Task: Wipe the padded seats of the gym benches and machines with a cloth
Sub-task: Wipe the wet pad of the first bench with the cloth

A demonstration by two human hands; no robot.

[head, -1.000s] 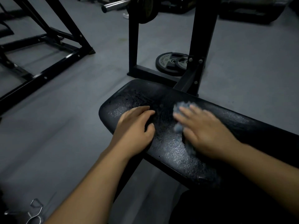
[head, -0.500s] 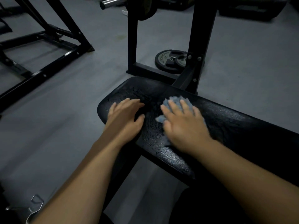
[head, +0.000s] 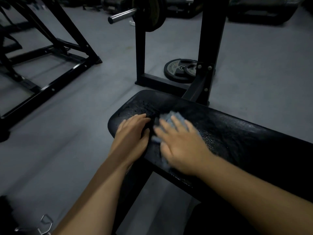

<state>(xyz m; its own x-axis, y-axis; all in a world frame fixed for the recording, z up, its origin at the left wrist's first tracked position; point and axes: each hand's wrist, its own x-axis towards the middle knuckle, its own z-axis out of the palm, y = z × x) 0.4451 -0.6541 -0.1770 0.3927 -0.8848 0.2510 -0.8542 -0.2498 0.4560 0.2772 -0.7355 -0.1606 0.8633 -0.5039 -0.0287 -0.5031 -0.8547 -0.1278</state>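
The blue-grey cloth (head: 171, 118) lies bunched on the black bench pad (head: 240, 133), under the fingers (head: 177, 123) of the right hand (head: 183, 145). Those fingers are straight and slightly spread, pressing flat on the cloth rather than curling round it. The cloth shows past the fingertips and along the thumb side, and the hand is blurred. Just beside that thumb, the left hand (head: 133, 133) rests palm down near the rounded end of the pad, its fingers straight and close together, holding nothing. Its fingertips stop just short of the cloth. The pad surface around both hands looks speckled and shiny. Beyond the fingertips stands a black rack post (head: 213, 39), with two weight plates (head: 176, 70) flat on the grey floor (head: 262, 73) behind it. Farther up is a barbell end (head: 121, 15). Well to the left of the left hand's fingers sits another black machine frame (head: 50, 68), and a wire clip (head: 46, 223) lies near the left forearm.
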